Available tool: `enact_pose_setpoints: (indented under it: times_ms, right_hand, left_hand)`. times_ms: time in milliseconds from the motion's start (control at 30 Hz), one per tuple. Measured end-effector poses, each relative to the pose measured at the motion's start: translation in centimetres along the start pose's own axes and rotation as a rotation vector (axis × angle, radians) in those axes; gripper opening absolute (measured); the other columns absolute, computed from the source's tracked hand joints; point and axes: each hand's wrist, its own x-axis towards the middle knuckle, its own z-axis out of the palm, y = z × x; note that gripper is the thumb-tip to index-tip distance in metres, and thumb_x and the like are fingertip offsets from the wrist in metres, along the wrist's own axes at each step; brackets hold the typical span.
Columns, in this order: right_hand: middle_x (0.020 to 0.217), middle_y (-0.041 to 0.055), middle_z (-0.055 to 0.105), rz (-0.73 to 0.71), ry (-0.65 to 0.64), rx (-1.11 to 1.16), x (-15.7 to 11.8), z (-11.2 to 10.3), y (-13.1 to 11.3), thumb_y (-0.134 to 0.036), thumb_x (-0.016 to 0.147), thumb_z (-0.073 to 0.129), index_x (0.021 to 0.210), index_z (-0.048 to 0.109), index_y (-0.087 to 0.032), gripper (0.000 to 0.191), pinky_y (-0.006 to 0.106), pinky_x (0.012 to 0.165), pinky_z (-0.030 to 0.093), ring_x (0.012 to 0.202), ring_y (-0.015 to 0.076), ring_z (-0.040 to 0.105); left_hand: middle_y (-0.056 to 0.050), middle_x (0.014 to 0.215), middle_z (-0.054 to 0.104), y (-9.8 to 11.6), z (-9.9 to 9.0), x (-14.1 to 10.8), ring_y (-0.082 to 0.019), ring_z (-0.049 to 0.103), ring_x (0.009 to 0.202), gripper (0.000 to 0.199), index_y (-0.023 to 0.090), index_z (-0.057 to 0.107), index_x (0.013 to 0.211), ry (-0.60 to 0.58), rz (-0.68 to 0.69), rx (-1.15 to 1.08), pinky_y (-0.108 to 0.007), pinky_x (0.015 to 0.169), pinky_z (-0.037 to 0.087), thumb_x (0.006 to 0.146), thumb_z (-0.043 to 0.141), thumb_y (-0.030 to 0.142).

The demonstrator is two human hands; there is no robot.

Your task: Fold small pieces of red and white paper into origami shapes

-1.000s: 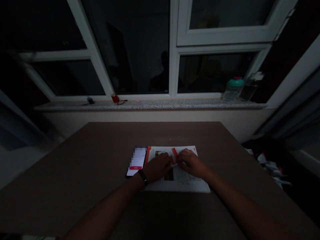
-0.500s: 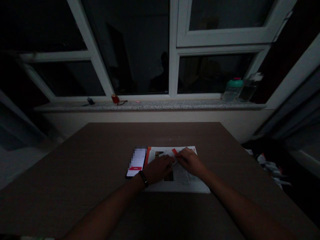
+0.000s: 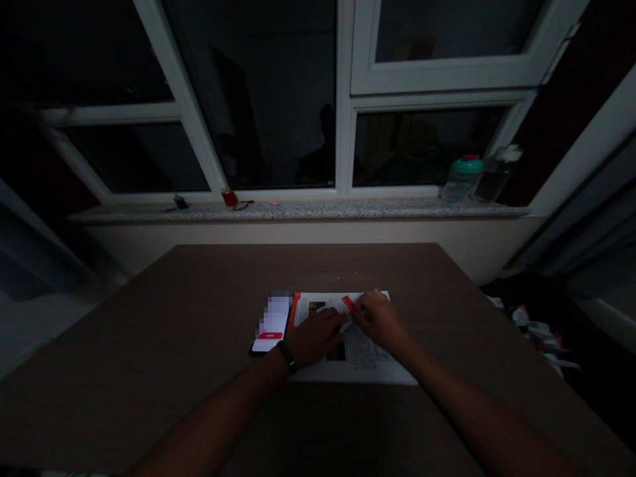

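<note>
A printed magazine or booklet (image 3: 368,373) with a red left edge lies on the table under both hands. My left hand (image 3: 318,334), with a dark band at the wrist, rests over its middle, the fingers bent and close together. White paper shows around those fingertips, but what they grip is hidden. My right hand (image 3: 378,319) is closed in a pinch at the upper right of the page. From its fingertips a small red strip (image 3: 347,302) sticks out toward the upper left. The fingertips of both hands are close to each other.
A lit phone (image 3: 275,321) lies left of the booklet on the brown table (image 3: 209,285). On the windowsill (image 3: 318,209) behind stand a teal-lidded bottle (image 3: 462,180), a clear bottle (image 3: 495,173) and a small red jar (image 3: 229,197). The room is dim.
My right hand has shifted slightly, its knuckles a little higher and more closed around the red strip. The left hand has barely moved; booklet and phone stay in place.
</note>
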Motion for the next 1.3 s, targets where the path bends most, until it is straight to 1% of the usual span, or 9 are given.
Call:
enact_pose_setpoints:
  times_ms: [67, 167, 267, 367, 533, 700, 833, 1100, 1300]
  right_hand:
    - [0.084, 0.0044, 0.060, -0.038, -0.024, -0.022, -0.2, -0.2, -0.3, -0.024, 0.090, 0.058, 0.080, 0.060, -0.020, 0.011, 0.033, 0.076, 0.040, 0.087, 0.0218, 0.053]
    - [0.090, 0.0056, 0.061, -0.082, -0.092, -0.024, -0.5, -0.5, -0.8, -0.021, 0.091, 0.055, 0.092, 0.064, -0.020, 0.009, 0.034, 0.080, 0.042, 0.091, 0.0223, 0.054]
    - [0.098, 0.0075, 0.063, -0.109, -0.143, -0.012, -0.6, -0.8, -1.0, -0.017, 0.090, 0.055, 0.106, 0.065, -0.020, 0.020, 0.037, 0.086, 0.044, 0.097, 0.0234, 0.054]
    - [0.106, 0.0091, 0.063, -0.118, -0.137, 0.001, -0.6, -1.0, -0.9, -0.016, 0.090, 0.055, 0.114, 0.064, -0.019, 0.027, 0.039, 0.090, 0.045, 0.102, 0.0241, 0.055]
    - [0.120, 0.0106, 0.062, -0.129, -0.145, 0.016, -0.5, -0.8, -0.1, -0.014, 0.089, 0.056, 0.124, 0.062, -0.019, 0.036, 0.041, 0.099, 0.044, 0.112, 0.0244, 0.053]
    - [0.125, 0.0096, 0.062, -0.150, -0.150, 0.031, -0.7, -0.7, 0.3, -0.016, 0.091, 0.055, 0.126, 0.061, -0.020, 0.036, 0.043, 0.100, 0.044, 0.115, 0.0245, 0.052]
    - [0.125, 0.0092, 0.063, -0.145, -0.153, 0.036, -0.9, -0.8, 0.4, -0.017, 0.091, 0.055, 0.124, 0.063, -0.021, 0.034, 0.044, 0.099, 0.045, 0.114, 0.0253, 0.053]
    - [0.129, 0.0100, 0.061, -0.164, -0.173, 0.036, -1.0, -1.1, 0.3, -0.020, 0.093, 0.054, 0.129, 0.060, -0.022, 0.037, 0.045, 0.100, 0.044, 0.117, 0.0261, 0.052]
    - [0.136, 0.0102, 0.057, -0.189, -0.221, -0.019, -1.1, -1.0, -0.3, -0.022, 0.094, 0.052, 0.135, 0.055, -0.021, 0.040, 0.046, 0.104, 0.041, 0.121, 0.0268, 0.048]
  left_hand:
    - [-0.008, 0.119, 0.056, 0.2, 0.0, 0.1, -0.023, 0.055, 0.110, 0.028, 0.021, 0.050, 0.124, 0.006, -0.024, -0.002, -0.037, 0.095, 0.047, 0.096, 0.054, 0.023]
    - [-0.008, 0.120, 0.056, 0.3, 0.0, 0.2, -0.023, 0.055, 0.110, 0.028, 0.020, 0.049, 0.125, 0.016, -0.039, -0.008, -0.038, 0.097, 0.046, 0.097, 0.053, 0.024]
    - [-0.009, 0.125, 0.055, 0.1, 0.1, 0.2, -0.024, 0.053, 0.115, 0.036, 0.022, 0.044, 0.133, 0.028, -0.050, -0.006, -0.040, 0.099, 0.045, 0.098, 0.052, 0.028]
    - [-0.010, 0.130, 0.054, -0.1, 0.1, 0.1, -0.024, 0.052, 0.119, 0.044, 0.022, 0.038, 0.138, 0.045, -0.076, -0.018, -0.041, 0.099, 0.044, 0.098, 0.053, 0.032]
    - [-0.008, 0.125, 0.056, 0.0, -0.3, 0.1, -0.023, 0.053, 0.116, 0.023, 0.021, 0.055, 0.117, -0.012, 0.023, 0.004, -0.038, 0.100, 0.043, 0.095, 0.057, 0.026]
    - [-0.007, 0.119, 0.056, 0.1, -1.0, 0.1, -0.022, 0.055, 0.108, 0.020, 0.020, 0.060, 0.112, -0.055, 0.085, 0.016, -0.035, 0.094, 0.046, 0.095, 0.058, 0.029]
    - [-0.006, 0.119, 0.057, 0.1, -1.4, 0.0, -0.021, 0.056, 0.108, 0.020, 0.023, 0.061, 0.112, -0.082, 0.130, -0.011, -0.034, 0.094, 0.046, 0.094, 0.059, 0.032]
    - [-0.007, 0.121, 0.056, 0.4, -1.9, 0.1, -0.022, 0.055, 0.108, 0.026, 0.026, 0.061, 0.117, -0.117, 0.124, -0.027, -0.035, 0.092, 0.046, 0.092, 0.063, 0.032]
    - [-0.008, 0.123, 0.054, 0.0, -1.8, 0.0, -0.026, 0.055, 0.110, 0.036, 0.025, 0.061, 0.117, -0.144, 0.114, -0.003, -0.037, 0.091, 0.047, 0.084, 0.073, 0.034]
